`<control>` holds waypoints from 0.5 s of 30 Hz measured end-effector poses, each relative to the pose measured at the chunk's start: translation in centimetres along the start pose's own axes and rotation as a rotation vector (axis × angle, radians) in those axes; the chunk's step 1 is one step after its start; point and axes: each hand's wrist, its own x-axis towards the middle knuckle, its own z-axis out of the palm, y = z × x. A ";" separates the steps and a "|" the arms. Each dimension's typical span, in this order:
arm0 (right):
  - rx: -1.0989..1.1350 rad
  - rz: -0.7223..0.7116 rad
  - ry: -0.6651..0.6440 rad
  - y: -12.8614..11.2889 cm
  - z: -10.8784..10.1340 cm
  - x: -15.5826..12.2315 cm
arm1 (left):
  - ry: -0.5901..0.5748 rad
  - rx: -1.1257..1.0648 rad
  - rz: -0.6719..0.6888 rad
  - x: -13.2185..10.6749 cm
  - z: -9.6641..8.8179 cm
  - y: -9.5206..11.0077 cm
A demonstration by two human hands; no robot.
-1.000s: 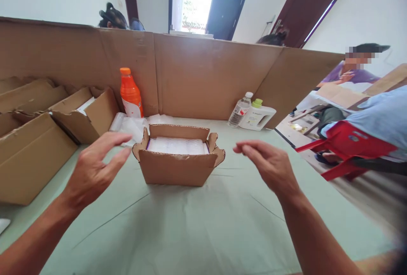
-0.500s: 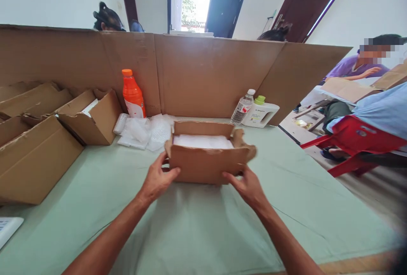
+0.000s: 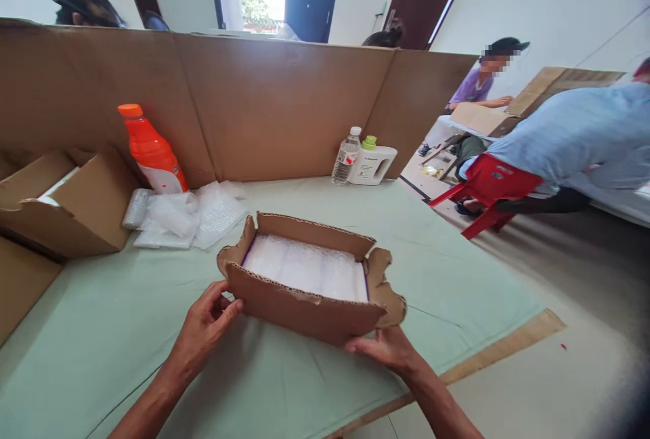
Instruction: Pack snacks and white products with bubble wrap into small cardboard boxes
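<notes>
An open cardboard box (image 3: 305, 317) is held between my two hands over the green cloth, turned at a slant. Inside it lie white bubble-wrapped items (image 3: 309, 266), packed in a row. My left hand (image 3: 203, 320) grips the box's near left corner, with the thumb on the front wall. Low on the right end, my right hand (image 3: 386, 347) has its thumb along the front wall and its other fingers hidden behind or under the box. Whether the box's base touches the cloth I cannot tell.
Loose bubble wrap (image 3: 177, 215) lies left of the box, before an orange bottle (image 3: 152, 151). More cardboard boxes (image 3: 86, 208) stand at the left. A water bottle (image 3: 347, 158) and white jug (image 3: 373, 162) stand by the cardboard partition (image 3: 284, 107). A person sits on a red chair (image 3: 500, 178).
The box has come nearer to me and turned, its right end now closer. Both hands stay on it. My view has swung to the right.
</notes>
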 end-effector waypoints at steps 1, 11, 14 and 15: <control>0.033 0.003 -0.012 0.1 0.2 0.4 | -0.002 -0.026 -0.013 0.1 0.4 -0.1; 0.077 0.122 0.416 4.2 -4.6 2.1 | -0.141 -0.278 0.064 6.4 12.4 2.6; 0.031 0.190 0.538 6.8 -8.8 4.4 | -0.214 -0.031 0.247 5.8 15.5 1.6; 0.009 0.213 0.576 7.6 -10.2 5.4 | -0.238 0.066 0.311 5.3 16.0 1.0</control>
